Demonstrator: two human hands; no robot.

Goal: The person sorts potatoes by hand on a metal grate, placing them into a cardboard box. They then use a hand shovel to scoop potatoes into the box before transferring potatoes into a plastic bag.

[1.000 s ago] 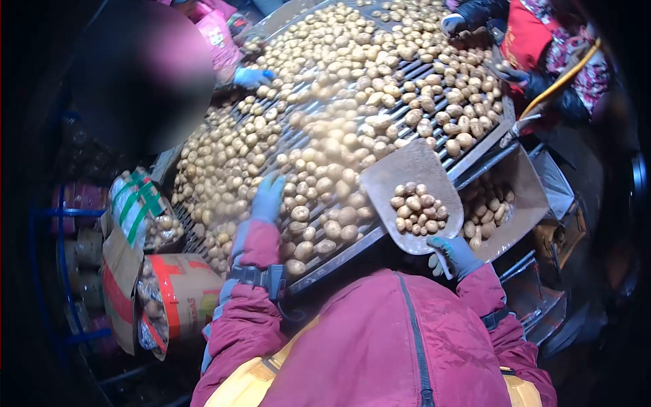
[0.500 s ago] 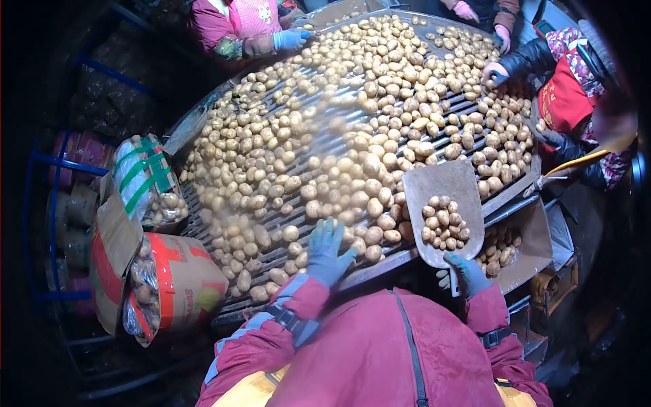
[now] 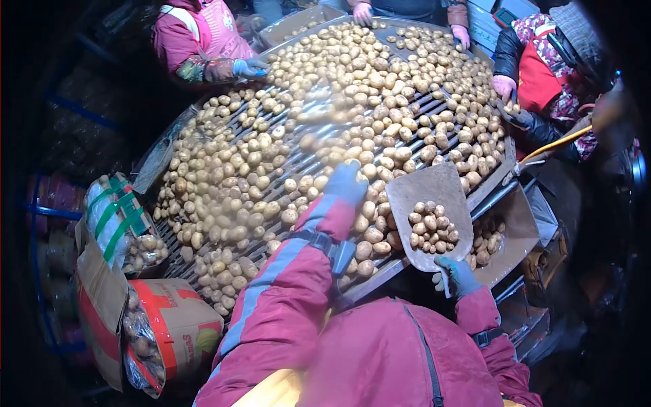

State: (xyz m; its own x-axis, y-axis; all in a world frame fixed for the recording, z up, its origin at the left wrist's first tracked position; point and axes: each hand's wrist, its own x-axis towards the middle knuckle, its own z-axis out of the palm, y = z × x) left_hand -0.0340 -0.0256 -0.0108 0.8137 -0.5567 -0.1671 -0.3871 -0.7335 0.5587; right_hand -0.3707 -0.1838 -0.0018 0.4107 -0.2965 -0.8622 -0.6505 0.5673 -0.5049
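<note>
My left hand (image 3: pixel 346 183), in a blue-green glove, reaches over the potatoes (image 3: pixel 258 152) spread on a slatted metal table (image 3: pixel 407 108). Its fingers point down among them and look blurred, so whether they grip a potato does not show. In my right hand (image 3: pixel 458 275), also gloved, is the handle of a flat scoop (image 3: pixel 424 190), with the fingers wrapped round it. Several small potatoes (image 3: pixel 432 227) lie in the scoop's lower part, near the handle. The scoop is held above the table's near right edge, partly over a cardboard box (image 3: pixel 512 247) with potatoes inside.
Banana cartons (image 3: pixel 186 322) with bagged potatoes stand at the left, beside a green-taped package (image 3: pixel 112 210). A person in a pink apron (image 3: pixel 224 34) works at the far left. Another in a red apron (image 3: pixel 539 74) is at the right, and gloved hands (image 3: pixel 363 13) rest at the far edge.
My left hand has moved forward and right, deeper over the potatoes. My right hand still holds the loaded scoop. The whole view has shifted slightly; the far-left person's hand has drawn back.
</note>
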